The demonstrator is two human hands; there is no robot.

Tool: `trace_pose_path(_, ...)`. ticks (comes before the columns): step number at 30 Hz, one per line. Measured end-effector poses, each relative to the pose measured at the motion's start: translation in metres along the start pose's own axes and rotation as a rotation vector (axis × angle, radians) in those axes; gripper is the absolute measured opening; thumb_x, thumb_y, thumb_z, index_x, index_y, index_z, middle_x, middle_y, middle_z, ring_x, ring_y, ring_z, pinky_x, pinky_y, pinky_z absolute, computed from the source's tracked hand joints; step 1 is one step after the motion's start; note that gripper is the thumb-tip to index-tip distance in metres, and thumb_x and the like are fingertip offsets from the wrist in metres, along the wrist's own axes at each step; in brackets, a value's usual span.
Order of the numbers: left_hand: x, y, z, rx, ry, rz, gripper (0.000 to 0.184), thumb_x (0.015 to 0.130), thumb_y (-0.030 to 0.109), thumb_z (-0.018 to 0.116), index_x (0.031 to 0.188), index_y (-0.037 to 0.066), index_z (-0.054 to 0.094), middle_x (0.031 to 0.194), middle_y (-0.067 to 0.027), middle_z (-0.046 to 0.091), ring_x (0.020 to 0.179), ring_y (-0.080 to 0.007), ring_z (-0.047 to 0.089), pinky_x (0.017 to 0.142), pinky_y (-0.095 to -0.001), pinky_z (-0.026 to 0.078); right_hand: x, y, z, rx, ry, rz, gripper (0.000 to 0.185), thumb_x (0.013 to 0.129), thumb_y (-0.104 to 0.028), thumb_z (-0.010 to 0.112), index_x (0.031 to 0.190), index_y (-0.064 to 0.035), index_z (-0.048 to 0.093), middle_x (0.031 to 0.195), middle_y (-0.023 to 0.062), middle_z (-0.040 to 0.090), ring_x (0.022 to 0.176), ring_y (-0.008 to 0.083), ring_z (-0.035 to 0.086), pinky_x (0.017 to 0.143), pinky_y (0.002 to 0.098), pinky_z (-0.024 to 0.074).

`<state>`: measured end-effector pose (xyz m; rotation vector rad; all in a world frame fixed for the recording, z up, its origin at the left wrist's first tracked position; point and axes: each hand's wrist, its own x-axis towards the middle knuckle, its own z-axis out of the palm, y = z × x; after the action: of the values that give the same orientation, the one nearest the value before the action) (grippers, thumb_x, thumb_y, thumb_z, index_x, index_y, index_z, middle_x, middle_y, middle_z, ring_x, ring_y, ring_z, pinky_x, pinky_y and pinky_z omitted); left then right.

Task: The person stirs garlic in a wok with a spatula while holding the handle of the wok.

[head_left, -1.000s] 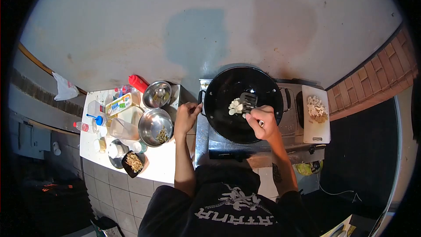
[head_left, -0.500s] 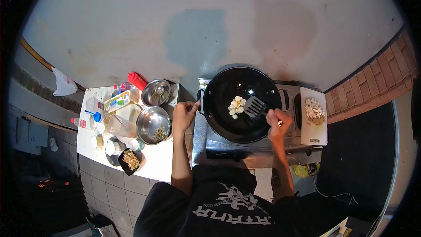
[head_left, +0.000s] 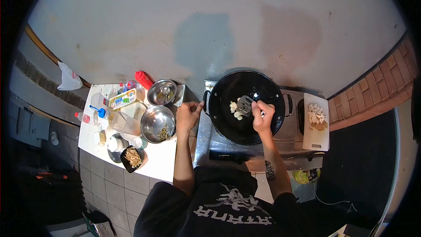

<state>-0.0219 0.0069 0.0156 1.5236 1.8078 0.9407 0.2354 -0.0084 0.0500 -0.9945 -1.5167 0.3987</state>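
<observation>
A black wok (head_left: 228, 131) sits on the stove, with pale sliced pieces (head_left: 233, 106) of food in it. My right hand (head_left: 264, 116) is wrapped round the handle of a dark slotted spatula (head_left: 244, 105). The spatula's blade lies over part of the food and hides some of it. At the wok's left side, my left hand (head_left: 188, 115) pinches the wok's loop handle (head_left: 206, 101) between thumb and fingers.
Right of the wok, a white cutting board (head_left: 316, 139) bears chopped pale food (head_left: 316, 115). On the white table (head_left: 153, 164) at left stand two steel bowls (head_left: 148, 120), a black dish (head_left: 125, 162) of shredded food, a red squeeze bottle (head_left: 144, 79) and several containers.
My right hand has moved left over the wok with the spatula, whose blade now reaches the sliced pieces. My left hand stays at the wok's handle. The whole view has shifted slightly.
</observation>
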Motion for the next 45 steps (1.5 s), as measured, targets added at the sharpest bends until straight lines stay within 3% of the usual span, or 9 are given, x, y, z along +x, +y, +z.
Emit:
trace_pose_path(4, 0.0, -0.002, -0.004, -0.001, 0.025, 0.009, 0.032, 0.083, 0.033, 0.069, 0.081, 0.001, 0.07, 0.053, -0.0135, 0.054, 0.048, -0.0251, 0.052, 0.052, -0.0372, 0.042, -0.004, 0.006, 0.007, 0.323, 0.109, 0.107, 0.038, 0.082, 0.0, 0.054, 0.053, -0.0045, 0.031, 0.045, 0.0007, 0.033, 0.038, 0.007, 0.03, 0.04, 0.0283, 0.0197)
trace_pose_path(5, 0.001, -0.005, -0.005, -0.009, 0.04, 0.039, 0.032, 0.083, 0.032, 0.068, 0.08, 0.0, 0.069, 0.053, -0.0132, 0.054, 0.047, -0.0244, 0.05, 0.051, -0.0372, 0.041, -0.003, 0.002, 0.007, 0.373, 0.124, 0.085, 0.042, 0.089, 0.001, 0.048, 0.052, -0.0058, 0.029, 0.045, -0.0013, 0.03, 0.04, 0.0056, 0.026, 0.041, 0.0258, 0.02)
trace_pose_path(13, 0.001, -0.002, -0.007, -0.05, 0.036, 0.04, 0.032, 0.084, 0.031, 0.068, 0.079, -0.001, 0.068, 0.05, -0.0122, 0.049, 0.045, -0.0203, 0.044, 0.05, -0.0354, 0.038, -0.004, -0.001, -0.002, 0.386, 0.093, 0.095, 0.043, 0.089, 0.0, 0.048, 0.052, -0.0064, 0.028, 0.045, -0.0008, 0.032, 0.039, 0.006, 0.028, 0.04, 0.0258, 0.0194)
trace_pose_path(15, 0.0, -0.002, -0.006, -0.047, 0.028, 0.048, 0.032, 0.084, 0.031, 0.068, 0.079, -0.001, 0.068, 0.05, -0.0121, 0.049, 0.045, -0.0204, 0.044, 0.05, -0.0352, 0.038, -0.007, 0.003, -0.004, 0.229, 0.121, 0.093, 0.042, 0.089, -0.001, 0.048, 0.052, -0.0065, 0.03, 0.045, -0.0011, 0.032, 0.038, 0.0057, 0.028, 0.04, 0.0255, 0.0188)
trace_pose_path(22, 0.001, -0.002, 0.0, -0.074, -0.004, 0.031, 0.032, 0.082, 0.032, 0.069, 0.08, 0.0, 0.069, 0.051, -0.012, 0.05, 0.046, -0.0219, 0.046, 0.05, -0.0351, 0.039, -0.008, 0.013, -0.007, 0.323, 0.287, 0.257, 0.042, 0.087, 0.0, 0.053, 0.053, -0.0079, 0.029, 0.046, -0.0058, 0.031, 0.042, 0.0021, 0.027, 0.041, 0.0261, 0.0165)
trace_pose_path(30, 0.003, -0.003, 0.004, -0.046, 0.001, 0.061, 0.029, 0.082, 0.029, 0.07, 0.082, 0.0, 0.07, 0.052, -0.012, 0.051, 0.046, -0.0205, 0.047, 0.051, -0.0348, 0.04, -0.006, 0.023, 0.004, 0.295, 0.22, 0.277, 0.042, 0.09, -0.001, 0.05, 0.054, -0.0089, 0.03, 0.047, -0.0046, 0.031, 0.04, 0.0033, 0.027, 0.039, 0.0239, 0.0181)
trace_pose_path(33, 0.001, -0.003, 0.007, -0.066, 0.013, 0.09, 0.027, 0.081, 0.027, 0.071, 0.081, 0.0, 0.069, 0.053, -0.0119, 0.054, 0.047, -0.0199, 0.049, 0.052, -0.0337, 0.041, -0.004, 0.024, 0.004, 0.286, 0.183, 0.314, 0.036, 0.086, -0.001, 0.054, 0.055, -0.0019, 0.035, 0.048, -0.002, 0.031, 0.045, 0.0038, 0.031, 0.043, 0.0279, 0.0196)
trace_pose_path(38, 0.001, -0.003, 0.007, -0.074, -0.024, 0.077, 0.025, 0.082, 0.023, 0.07, 0.079, -0.002, 0.068, 0.056, -0.0117, 0.058, 0.049, -0.0165, 0.053, 0.053, -0.0318, 0.042, 0.012, 0.015, 0.009, 0.125, 0.0, 0.281, 0.029, 0.082, -0.005, 0.055, 0.059, 0.0025, 0.039, 0.05, 0.0091, 0.031, 0.047, 0.01, 0.034, 0.046, 0.0338, 0.0259)
trace_pose_path(45, 0.001, 0.003, 0.003, -0.086, -0.034, 0.072, 0.024, 0.082, 0.021, 0.07, 0.08, -0.003, 0.068, 0.054, -0.0115, 0.056, 0.048, -0.0153, 0.049, 0.052, -0.0309, 0.041, 0.006, 0.017, -0.003, 0.15, 0.036, 0.278, 0.031, 0.083, -0.003, 0.055, 0.057, 0.0005, 0.038, 0.049, 0.0037, 0.032, 0.047, 0.0069, 0.032, 0.045, 0.031, 0.0239)
